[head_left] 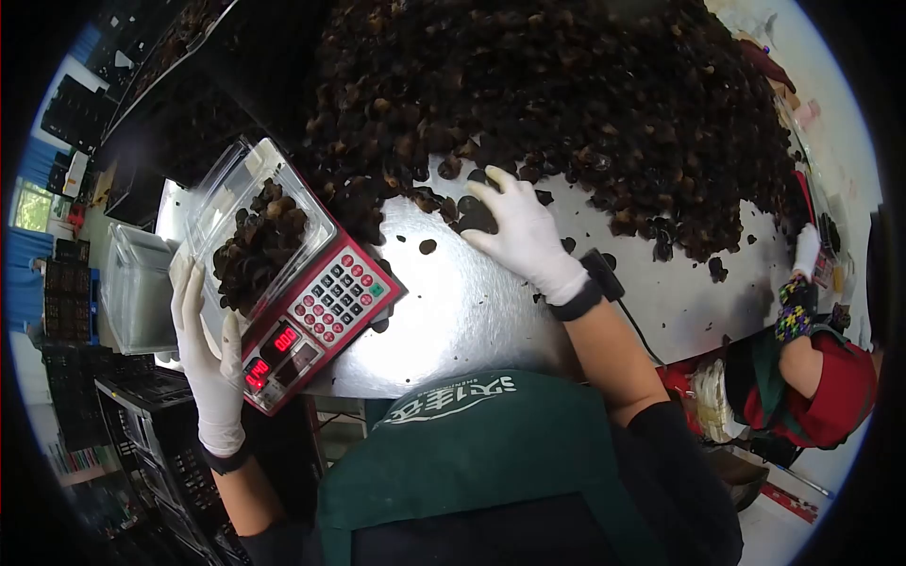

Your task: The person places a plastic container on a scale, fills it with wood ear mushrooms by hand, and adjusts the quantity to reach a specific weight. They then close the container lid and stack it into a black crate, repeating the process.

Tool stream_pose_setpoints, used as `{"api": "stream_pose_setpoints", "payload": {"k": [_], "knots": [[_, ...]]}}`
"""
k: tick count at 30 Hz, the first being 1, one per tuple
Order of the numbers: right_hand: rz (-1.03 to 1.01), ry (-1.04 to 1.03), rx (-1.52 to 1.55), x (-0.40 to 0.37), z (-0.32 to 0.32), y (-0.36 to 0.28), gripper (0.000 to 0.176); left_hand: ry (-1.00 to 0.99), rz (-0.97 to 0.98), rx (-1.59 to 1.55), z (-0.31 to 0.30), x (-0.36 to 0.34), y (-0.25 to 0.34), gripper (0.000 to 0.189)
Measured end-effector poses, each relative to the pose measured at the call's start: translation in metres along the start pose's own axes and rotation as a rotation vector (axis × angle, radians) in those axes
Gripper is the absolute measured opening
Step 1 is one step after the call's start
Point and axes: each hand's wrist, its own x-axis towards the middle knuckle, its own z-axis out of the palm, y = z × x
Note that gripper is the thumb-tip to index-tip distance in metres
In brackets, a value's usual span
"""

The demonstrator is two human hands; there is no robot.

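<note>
My left hand (203, 354), in a white glove, lies along the left side of the scale, its fingers stretched and its thumb apart by the red display. On the red scale (354, 316) stands a clear plastic box (316, 222) holding a heap of dark brown wood ear mushrooms (260, 245). Also gloved, my right hand (524, 231) reaches over the metal table (462, 316) at the near edge of the big mushroom pile (547, 94). Its thumb and fingers are spread around a few loose dark pieces (477, 215), apparently without gripping them.
Stacked clear boxes (142, 292) stand left of the scale, above black crates (156, 443). A small black device (602, 274) with a cable sits beside my right wrist. At the far right, a co-worker in red (835, 391) has a gloved hand (806, 250) near another scale.
</note>
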Motion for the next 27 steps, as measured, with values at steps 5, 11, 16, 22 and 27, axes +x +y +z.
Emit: {"api": "stream_pose_setpoints", "payload": {"k": [5,11,16,22,27], "knots": [[-0.052,-0.063,0.096,-0.009,0.027,0.035,0.024,0.016,0.018,-0.009,-0.002,-0.008,0.011,0.052],[0.007,0.045,0.258,0.013,0.007,0.052,0.022,0.040,-0.005,-0.024,-0.004,-0.013,0.005,0.052],[-0.068,-0.056,-0.001,0.063,0.003,0.047,0.022,0.063,-0.029,-0.029,-0.009,-0.016,0.005,0.052],[-0.102,-0.127,0.028,0.095,0.003,0.035,0.021,0.129,-0.090,0.063,-0.033,-0.031,-0.008,0.049],[-0.361,-0.242,0.397,0.112,-0.020,-0.086,0.022,0.096,-0.137,0.062,-0.045,-0.033,-0.022,0.045]]}}
